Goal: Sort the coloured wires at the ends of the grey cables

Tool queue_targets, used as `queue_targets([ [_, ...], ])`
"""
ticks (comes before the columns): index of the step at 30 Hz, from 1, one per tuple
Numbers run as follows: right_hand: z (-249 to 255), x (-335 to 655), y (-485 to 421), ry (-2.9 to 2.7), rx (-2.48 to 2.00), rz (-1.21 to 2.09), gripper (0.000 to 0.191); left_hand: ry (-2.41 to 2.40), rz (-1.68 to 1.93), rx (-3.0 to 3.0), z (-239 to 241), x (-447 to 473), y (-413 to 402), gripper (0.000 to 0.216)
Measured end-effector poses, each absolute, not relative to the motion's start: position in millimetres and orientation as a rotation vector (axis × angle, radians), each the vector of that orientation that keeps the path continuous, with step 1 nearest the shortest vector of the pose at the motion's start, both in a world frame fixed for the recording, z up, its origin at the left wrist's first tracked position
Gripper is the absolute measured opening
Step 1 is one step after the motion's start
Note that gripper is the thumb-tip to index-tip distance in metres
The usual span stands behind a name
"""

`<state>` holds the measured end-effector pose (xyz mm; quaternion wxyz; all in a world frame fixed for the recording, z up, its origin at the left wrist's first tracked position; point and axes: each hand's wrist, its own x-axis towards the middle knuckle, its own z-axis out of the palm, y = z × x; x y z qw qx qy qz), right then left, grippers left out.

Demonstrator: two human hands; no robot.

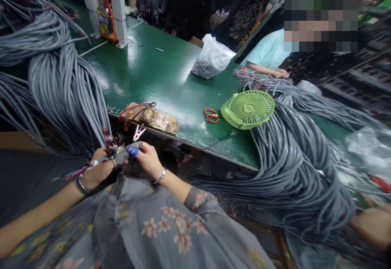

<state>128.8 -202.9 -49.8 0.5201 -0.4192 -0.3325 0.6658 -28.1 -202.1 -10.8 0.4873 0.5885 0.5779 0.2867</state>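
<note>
My left hand (97, 171) is closed around the end of a grey cable (120, 157) whose coloured inner wires (111, 143) fan out above my fingers. My right hand (146, 159) pinches the same cable end from the right, with a blue cap on one fingertip (133, 150). Both hands sit close together over my lap, just below the front edge of the green table (159, 77). A thick bundle of grey cables (67, 94) hangs down at the left, right behind my left hand.
On the table lie a taped wooden block with red wires (152, 118), orange scissors (211, 115), a green fan (249, 108) and a clear bag (211, 57). A second big cable bundle (293, 163) drapes over the right side. Another person in a light shirt (269, 51) works at the far right.
</note>
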Motion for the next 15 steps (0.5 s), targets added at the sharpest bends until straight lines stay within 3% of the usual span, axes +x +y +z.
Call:
queue_targets([
  [8, -50, 133, -202, -0.844, -0.997, 1.598, 0.042, 1.326, 0.775, 1.508, -38, -38, -198, 0.030],
  [15, -50, 135, -202, -0.844, -0.980, 1.630, 0.041, 1.337, 0.754, 1.515, -29, -36, -200, 0.030],
])
